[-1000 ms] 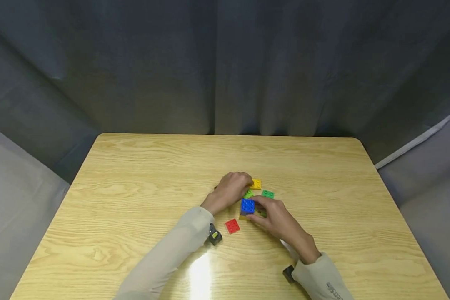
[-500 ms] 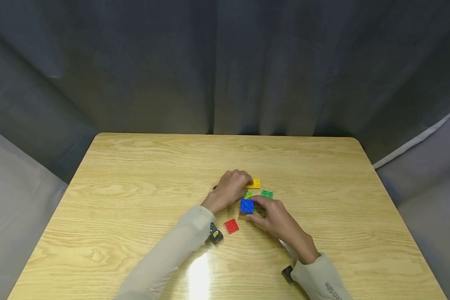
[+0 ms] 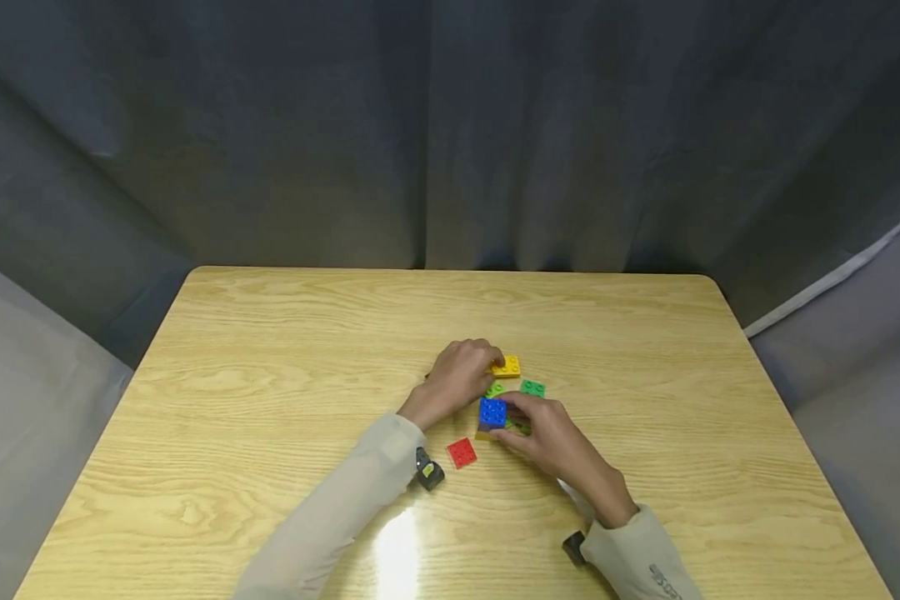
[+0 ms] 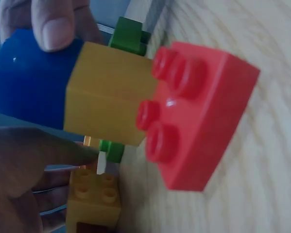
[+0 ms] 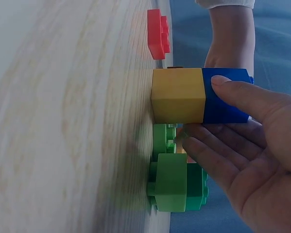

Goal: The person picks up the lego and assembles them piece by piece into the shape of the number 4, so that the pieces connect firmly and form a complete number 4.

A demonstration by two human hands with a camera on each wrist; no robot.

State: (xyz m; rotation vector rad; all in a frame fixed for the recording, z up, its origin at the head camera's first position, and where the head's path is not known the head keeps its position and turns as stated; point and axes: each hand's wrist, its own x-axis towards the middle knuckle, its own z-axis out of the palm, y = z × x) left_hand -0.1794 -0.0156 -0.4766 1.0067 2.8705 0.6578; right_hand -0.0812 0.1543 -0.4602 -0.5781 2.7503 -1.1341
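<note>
My right hand (image 3: pixel 551 429) holds a blue brick (image 3: pixel 492 412) between thumb and fingers. The blue brick sits on a yellow-orange brick (image 5: pixel 178 95), whose base is right at the tabletop. The thumb (image 5: pixel 228 87) lies on the blue side face, with the fingers behind. Farther back, my left hand (image 3: pixel 461 372) bends its fingers over the left end of a yellow brick (image 3: pixel 512 366); some of its fingertips are hidden. In the left wrist view, its thumb (image 4: pixel 62 148) reaches toward a small white piece (image 4: pixel 102 162), beside a studded yellow brick (image 4: pixel 99 199).
A flat red brick (image 3: pixel 462 452) lies studs up in front of the stack. Lime (image 3: pixel 494 389) and green (image 3: pixel 532 388) bricks lie behind and right of it, near the right fingers. Everything rests on a wood-grain table (image 3: pixel 292 358), with dark curtains (image 3: pixel 307 167) behind.
My left fingers have shifted slightly, showing more of the yellow brick at the back. The right hand keeps its hold on the blue brick; the whole view drifts a little.
</note>
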